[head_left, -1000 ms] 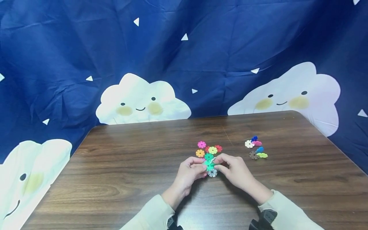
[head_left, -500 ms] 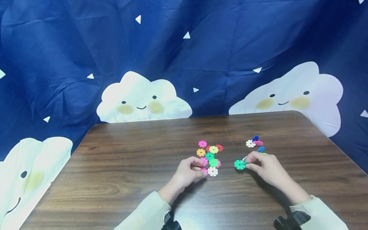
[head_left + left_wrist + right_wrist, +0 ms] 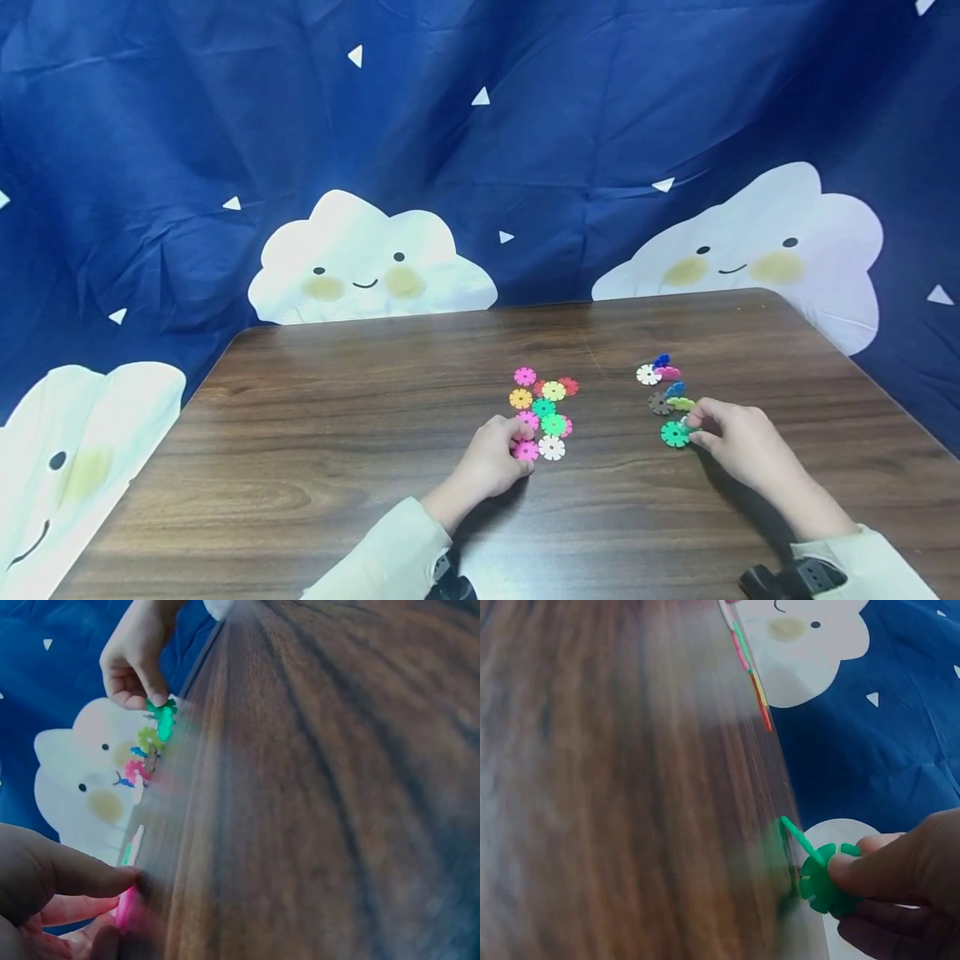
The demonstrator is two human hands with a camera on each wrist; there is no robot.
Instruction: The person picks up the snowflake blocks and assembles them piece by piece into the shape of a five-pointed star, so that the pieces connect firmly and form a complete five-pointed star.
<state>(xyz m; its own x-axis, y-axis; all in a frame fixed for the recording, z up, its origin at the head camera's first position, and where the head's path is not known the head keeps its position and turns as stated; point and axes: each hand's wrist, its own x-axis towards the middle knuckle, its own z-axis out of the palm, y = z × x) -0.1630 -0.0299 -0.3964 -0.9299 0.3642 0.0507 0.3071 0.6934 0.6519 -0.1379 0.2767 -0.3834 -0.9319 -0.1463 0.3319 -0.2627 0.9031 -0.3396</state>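
Note:
My right hand (image 3: 742,442) pinches one of two joined green snowflake discs (image 3: 821,881) between thumb and fingers. In the head view, the flat-facing green disc (image 3: 675,434) sticks out left of the fingertips; the pinched one is mostly covered. The right wrist view shows the other disc edge-on. My left hand (image 3: 491,458) has thumb and curled fingers around a pink snowflake disc (image 3: 527,451) lying on the table. Up against it sits a white disc (image 3: 552,448). Beyond are a bright green disc (image 3: 553,425), a teal-green disc (image 3: 543,407), and an orange disc (image 3: 521,399).
Beyond the right hand lie joined groups: a brown disc (image 3: 660,404) with blue and lime ones, and a white disc (image 3: 648,375) with pink and dark blue ones. A yellow disc (image 3: 553,391) overlaps red ones. The wooden table (image 3: 300,433) ends at a blue cloth (image 3: 420,100).
My right hand has carried the joined green discs rightward, from beside my left hand to near the brown disc's group. My left hand has stayed by the pink disc, shifting slightly.

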